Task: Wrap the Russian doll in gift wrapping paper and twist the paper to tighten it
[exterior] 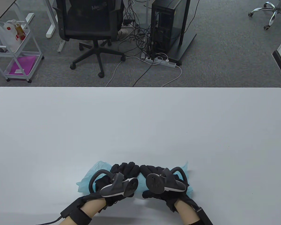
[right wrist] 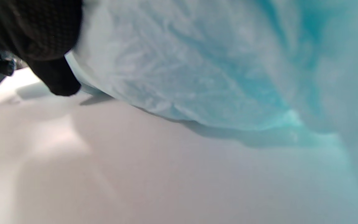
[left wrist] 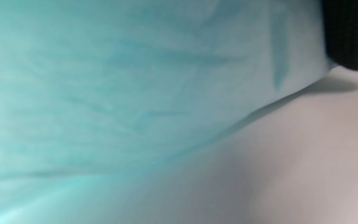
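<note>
At the near edge of the white table [exterior: 140, 121], two gloved hands are lying side by side over one bundle of light blue wrapping paper [exterior: 87, 179]. The left hand [exterior: 118, 178] and the right hand [exterior: 159, 179] are each carrying one tracker on the back, and these two trackers are hiding most of the fingers from above. The fingers of both hands are curling down over the top of the paper and meeting near the middle of the bundle, so each hand is gripping the paper. The left wrist view is showing crumpled paper [left wrist: 120, 77] pressing onto the tabletop with a dark gloved fingertip [left wrist: 350, 34] at its edge; the right wrist view is showing the paper [right wrist: 197, 68] bulging over the table with a gloved finger [right wrist: 57, 77] touching it. The Russian doll is not showing in any view; whether it is sitting inside the bundle under the hands I cannot tell. Paper ends are sticking out to the left and right of the hands.

Beyond the table's far edge, on grey carpet, one black office chair [exterior: 91, 28] is standing, with one black computer tower [exterior: 166, 25] and a tangle of cables [exterior: 140, 35] beside it. One white trolley [exterior: 16, 54] is standing at far left, and one chrome chair base [exterior: 271, 11] at far right.
</note>
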Tool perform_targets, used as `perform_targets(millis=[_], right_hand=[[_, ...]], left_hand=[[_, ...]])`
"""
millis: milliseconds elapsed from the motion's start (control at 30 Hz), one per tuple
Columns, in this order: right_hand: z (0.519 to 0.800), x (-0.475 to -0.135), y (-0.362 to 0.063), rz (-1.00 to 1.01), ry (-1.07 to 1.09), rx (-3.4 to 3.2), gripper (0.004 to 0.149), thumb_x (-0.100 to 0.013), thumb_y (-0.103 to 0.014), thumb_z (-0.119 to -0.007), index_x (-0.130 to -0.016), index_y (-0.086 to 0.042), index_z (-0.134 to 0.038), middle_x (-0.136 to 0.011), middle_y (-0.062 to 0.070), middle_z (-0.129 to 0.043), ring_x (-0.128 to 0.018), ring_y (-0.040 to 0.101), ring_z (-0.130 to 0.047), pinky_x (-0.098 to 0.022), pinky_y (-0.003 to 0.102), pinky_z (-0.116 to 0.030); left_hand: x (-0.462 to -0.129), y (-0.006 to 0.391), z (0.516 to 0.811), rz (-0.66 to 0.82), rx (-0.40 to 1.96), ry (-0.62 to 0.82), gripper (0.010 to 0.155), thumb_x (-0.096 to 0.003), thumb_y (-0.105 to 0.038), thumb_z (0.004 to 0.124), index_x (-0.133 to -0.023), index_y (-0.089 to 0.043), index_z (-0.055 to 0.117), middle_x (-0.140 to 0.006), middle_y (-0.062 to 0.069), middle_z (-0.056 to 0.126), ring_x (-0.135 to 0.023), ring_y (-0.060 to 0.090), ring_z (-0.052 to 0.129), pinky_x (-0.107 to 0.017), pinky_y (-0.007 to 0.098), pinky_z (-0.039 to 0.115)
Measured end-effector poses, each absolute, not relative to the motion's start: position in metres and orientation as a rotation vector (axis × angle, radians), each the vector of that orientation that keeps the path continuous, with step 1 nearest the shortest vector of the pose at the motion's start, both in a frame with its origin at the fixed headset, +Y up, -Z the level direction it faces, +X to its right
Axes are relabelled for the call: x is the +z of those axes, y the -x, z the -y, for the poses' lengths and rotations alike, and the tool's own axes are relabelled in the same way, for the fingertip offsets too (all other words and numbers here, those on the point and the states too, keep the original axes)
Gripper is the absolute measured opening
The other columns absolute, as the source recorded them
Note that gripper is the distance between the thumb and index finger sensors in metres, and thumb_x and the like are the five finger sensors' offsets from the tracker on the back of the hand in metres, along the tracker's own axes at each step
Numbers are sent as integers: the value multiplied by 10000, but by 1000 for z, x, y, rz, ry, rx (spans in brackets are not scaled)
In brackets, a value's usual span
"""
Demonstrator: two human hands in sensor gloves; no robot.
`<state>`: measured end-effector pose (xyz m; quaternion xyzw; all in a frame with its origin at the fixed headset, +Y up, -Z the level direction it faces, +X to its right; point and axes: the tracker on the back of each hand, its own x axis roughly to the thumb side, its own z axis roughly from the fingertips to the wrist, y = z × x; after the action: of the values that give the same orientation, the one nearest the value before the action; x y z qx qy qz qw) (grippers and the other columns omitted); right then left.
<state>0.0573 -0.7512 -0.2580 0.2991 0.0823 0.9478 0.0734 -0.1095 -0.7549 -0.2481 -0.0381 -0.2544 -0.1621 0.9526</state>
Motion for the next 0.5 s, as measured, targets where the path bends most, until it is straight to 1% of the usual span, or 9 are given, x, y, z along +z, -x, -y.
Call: perform_targets(millis=[100,167,233,333,400,467,500], right_hand=[[754,-263,-64,-317,-874,2764,990,-329,-642,-813,-1062,-121,-401,-1093,115,-631,-905,316,-830,-662,594,-701],[754,-264,-65,-354,-878,2738,986,-338,-642,-811,-1065,-117,-399,-1093,124,-627,-907,323,-823,-664,599,-691],[755,-262,-64,-348,-906,2747,991,-343,-643,-802,-1069,-113,-384,-1097,130,-614,-915,325,-814,-677,616,-660],[749,-252,-58,-226,-964,2834,969,-362,-621,-783,-1073,-119,-358,-1119,130,-567,-973,348,-747,-701,673,-568],[743,-244,-52,-117,-1015,2915,946,-376,-599,-780,-1076,-139,-339,-1142,115,-530,-1020,352,-696,-715,685,-540],[743,-235,-39,-63,-1116,3045,971,-372,-601,-786,-1080,-145,-303,-1166,111,-473,-1054,366,-646,-722,696,-513],[745,-230,-32,-41,-1165,3119,988,-366,-610,-785,-1082,-144,-288,-1171,109,-459,-1061,365,-638,-725,697,-508]], left_hand=[[-248,106,755,512,-334,79,1097,-200,-727,815,-1016,-389,164,-1145,-127,366,-1059,146,698,-798,403,626],[-250,106,754,513,-295,110,1071,-203,-720,822,-1017,-385,213,-1101,-138,504,-984,127,799,-766,384,678],[-252,108,754,517,-233,147,1047,-209,-702,845,-1021,-380,269,-1085,-121,547,-948,146,829,-741,388,700],[-256,111,754,514,-193,191,1039,-198,-699,847,-1021,-373,304,-1069,-109,583,-918,156,857,-719,388,724],[-263,116,755,502,-115,263,1038,-185,-702,851,-1021,-363,338,-1055,-96,617,-893,164,879,-700,391,739],[-271,122,757,496,19,383,1030,-181,-700,865,-1022,-348,384,-1039,-71,650,-858,191,892,-672,398,750],[-273,124,758,490,52,409,1030,-179,-694,877,-1023,-344,400,-1036,-63,658,-851,202,889,-663,399,751]])
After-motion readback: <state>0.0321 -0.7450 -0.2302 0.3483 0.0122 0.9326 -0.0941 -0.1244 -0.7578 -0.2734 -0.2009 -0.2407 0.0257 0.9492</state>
